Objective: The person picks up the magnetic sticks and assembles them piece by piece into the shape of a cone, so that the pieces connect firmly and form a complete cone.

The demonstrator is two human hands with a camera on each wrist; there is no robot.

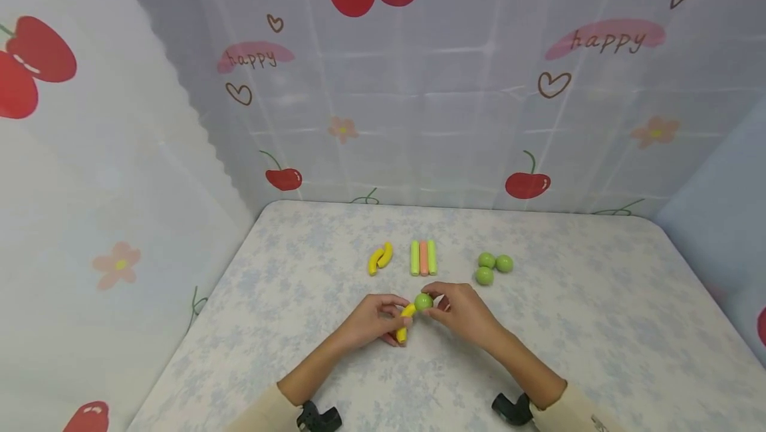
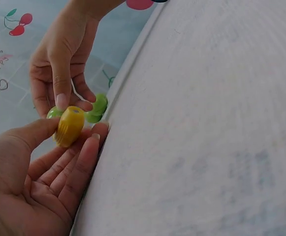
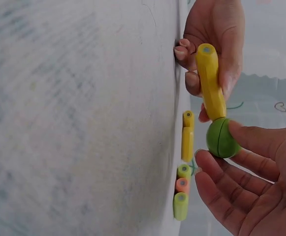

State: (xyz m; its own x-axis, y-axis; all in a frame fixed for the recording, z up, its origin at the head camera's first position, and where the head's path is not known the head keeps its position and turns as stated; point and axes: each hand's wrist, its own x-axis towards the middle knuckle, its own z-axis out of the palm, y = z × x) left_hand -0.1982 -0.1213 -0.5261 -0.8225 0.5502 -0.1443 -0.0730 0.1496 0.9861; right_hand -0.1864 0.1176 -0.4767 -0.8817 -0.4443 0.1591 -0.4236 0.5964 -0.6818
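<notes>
My left hand [image 1: 376, 320] is pinching one yellow rod [image 1: 401, 334], near centre; my right hand [image 1: 465, 311] is pinching one green ball [image 1: 423, 302] against its far end. Lying beyond: two rods [image 1: 385, 254], three sticks [image 1: 423, 258], three balls [image 1: 485, 276].

smooth glossy green ball [image 1: 423, 302], plastic-like yellow curved rod [image 3: 210, 78], matt-surfaced table [image 1: 568, 286], matt cloth sleeve [image 1: 266, 411], creased curtain [image 1: 431, 86] with slight sheen

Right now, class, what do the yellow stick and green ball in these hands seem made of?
Yellow stick: probably hard plastic, smooth and satiny, with even colour and soft sheen; the grey disc in its end looks metallic, perhaps a magnet. Green ball: likely plastic too, smooth and shiny, with a highlight and a seam line; painted wood remains possible.
</notes>
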